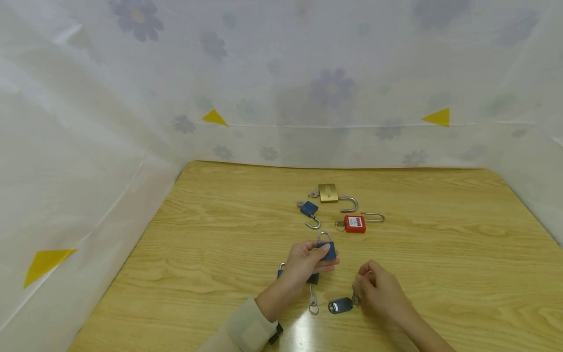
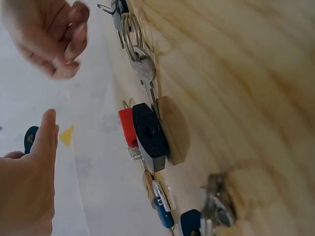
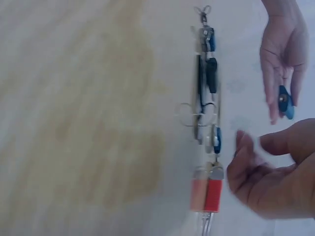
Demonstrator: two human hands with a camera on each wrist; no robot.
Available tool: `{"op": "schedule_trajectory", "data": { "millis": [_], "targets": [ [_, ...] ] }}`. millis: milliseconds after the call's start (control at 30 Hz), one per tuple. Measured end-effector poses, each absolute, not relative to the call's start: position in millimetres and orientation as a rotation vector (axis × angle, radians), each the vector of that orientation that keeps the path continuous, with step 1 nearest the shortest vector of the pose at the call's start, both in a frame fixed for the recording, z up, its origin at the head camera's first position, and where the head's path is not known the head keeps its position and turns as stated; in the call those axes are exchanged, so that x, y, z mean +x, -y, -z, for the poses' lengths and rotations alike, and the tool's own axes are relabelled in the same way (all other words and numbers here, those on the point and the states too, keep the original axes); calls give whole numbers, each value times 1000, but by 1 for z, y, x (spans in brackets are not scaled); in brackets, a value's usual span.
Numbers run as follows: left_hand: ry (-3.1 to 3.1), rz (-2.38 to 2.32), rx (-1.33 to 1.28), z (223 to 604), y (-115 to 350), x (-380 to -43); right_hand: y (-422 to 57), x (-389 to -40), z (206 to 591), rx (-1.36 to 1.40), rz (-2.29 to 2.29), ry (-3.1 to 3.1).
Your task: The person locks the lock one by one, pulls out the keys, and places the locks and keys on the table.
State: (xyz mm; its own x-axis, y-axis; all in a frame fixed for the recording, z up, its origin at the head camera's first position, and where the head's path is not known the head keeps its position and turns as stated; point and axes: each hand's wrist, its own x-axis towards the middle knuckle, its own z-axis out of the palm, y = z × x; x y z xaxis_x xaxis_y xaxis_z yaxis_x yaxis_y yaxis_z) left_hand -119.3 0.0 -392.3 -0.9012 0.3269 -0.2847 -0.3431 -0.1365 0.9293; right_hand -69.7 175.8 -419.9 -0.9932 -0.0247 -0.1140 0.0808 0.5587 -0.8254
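Progress looks partial, judging by the shackles. On the far part of the counter (image 1: 184,234), a gold padlock (image 1: 328,193), a small blue padlock (image 1: 309,209) and a red padlock (image 1: 351,224) lie with shackles swung open, so those three appear done. The left hand (image 1: 305,261) pinches the held blue padlock (image 1: 330,253) between thumb and fingers, just nearer than that group; its shackle looks closed, so this one seems to remain. The right hand (image 1: 379,288) hovers to the right, fingers loosely curled around nothing that I can see, near the keys (image 1: 355,296) joined to a dark tag (image 1: 340,306). Under the left forearm (image 1: 278,291), a black padlock (image 1: 313,279) and another blue padlock (image 1: 279,274) are partly hidden; the latter's shackle looks closed, but for the black one I cannot tell. A loose key (image 1: 313,297) lies just on the black padlock's near side.
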Motion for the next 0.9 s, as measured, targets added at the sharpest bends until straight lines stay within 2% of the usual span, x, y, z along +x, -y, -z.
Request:
{"op": "schedule_trajectory", "data": {
  "millis": [133, 267, 500, 700, 900],
  "targets": [
    [-1743, -1944, 51, 394, -10, -117, -174, -76, 408, -42, 1743, -2571],
    [-1794, -1851, 96, 399, -21, -115, -169, -79, 402, 75, 1845, -2482],
    [-2048, -1635, 232, 408, -29, -121, -172, -83, 412, 235, 1805, -2468],
    [-2354, -1421, 350, 409, -29, -127, -175, -87, 420, 239, 1804, -2404],
    [-2483, -1218, 338, 407, -33, -130, -177, -88, 424, 237, 1673, -2434]
  ]
}}
